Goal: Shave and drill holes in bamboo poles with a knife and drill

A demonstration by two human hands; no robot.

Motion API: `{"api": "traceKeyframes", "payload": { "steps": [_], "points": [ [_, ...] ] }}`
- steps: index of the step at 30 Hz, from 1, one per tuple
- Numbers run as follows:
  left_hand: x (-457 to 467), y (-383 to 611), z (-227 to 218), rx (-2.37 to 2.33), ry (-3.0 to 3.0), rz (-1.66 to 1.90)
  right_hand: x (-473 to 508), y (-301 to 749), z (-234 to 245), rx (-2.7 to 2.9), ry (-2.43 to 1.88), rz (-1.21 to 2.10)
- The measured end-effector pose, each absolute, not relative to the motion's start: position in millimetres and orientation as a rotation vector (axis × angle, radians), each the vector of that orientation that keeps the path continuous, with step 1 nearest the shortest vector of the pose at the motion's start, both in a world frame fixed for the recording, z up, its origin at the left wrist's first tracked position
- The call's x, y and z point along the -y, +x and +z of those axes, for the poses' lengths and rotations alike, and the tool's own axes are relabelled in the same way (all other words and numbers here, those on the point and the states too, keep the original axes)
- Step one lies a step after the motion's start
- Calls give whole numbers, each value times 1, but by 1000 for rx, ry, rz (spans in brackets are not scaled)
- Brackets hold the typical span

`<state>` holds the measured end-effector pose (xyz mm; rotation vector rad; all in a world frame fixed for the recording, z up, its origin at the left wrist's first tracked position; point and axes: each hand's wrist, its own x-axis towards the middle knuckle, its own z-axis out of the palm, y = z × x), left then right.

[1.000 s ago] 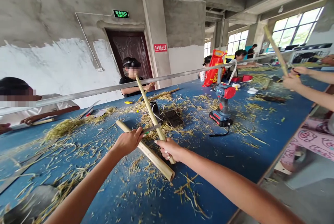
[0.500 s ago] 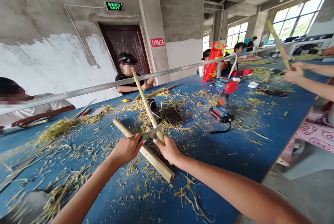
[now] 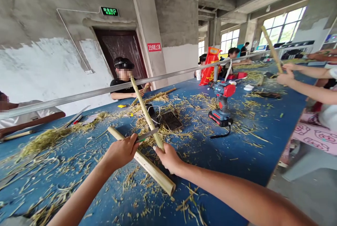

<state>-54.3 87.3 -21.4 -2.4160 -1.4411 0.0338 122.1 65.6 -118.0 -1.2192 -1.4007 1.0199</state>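
Observation:
My right hand (image 3: 168, 157) is closed round the lower end of a thin bamboo stick (image 3: 145, 111) that stands tilted up and away to the left. My left hand (image 3: 122, 150) grips the handle of a small knife (image 3: 147, 134), whose blade lies against the stick just above my right hand. Under both hands a thicker bamboo pole (image 3: 144, 162) lies flat on the blue table (image 3: 237, 148), running from back left to front right.
Bamboo shavings litter the table. A red and blue cordless drill (image 3: 222, 103) stands at mid right, with a dark flat object (image 3: 171, 120) behind the stick. A metal rail (image 3: 79, 94) crosses the table. Other people work opposite and at the right, one holding a bamboo stick (image 3: 271, 48).
My hands and the stick have kept their grip while the blade slid slightly along the stick. The view has drifted a little to the right and down.

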Motion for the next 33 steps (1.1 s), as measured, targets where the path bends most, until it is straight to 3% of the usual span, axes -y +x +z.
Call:
{"api": "traceKeyframes", "payload": {
  "steps": [8,16,33],
  "points": [
    [-78,-47,-25,1505,-2747,-1,-69,115,-120,1322,-1234,1163],
    [-99,-58,-23,1377,-2566,-85,-67,115,-119,1366,-1240,1024],
    [-95,-48,-28,1353,-2478,-15,-70,118,-125,1364,-1241,1056]
  ]
}}
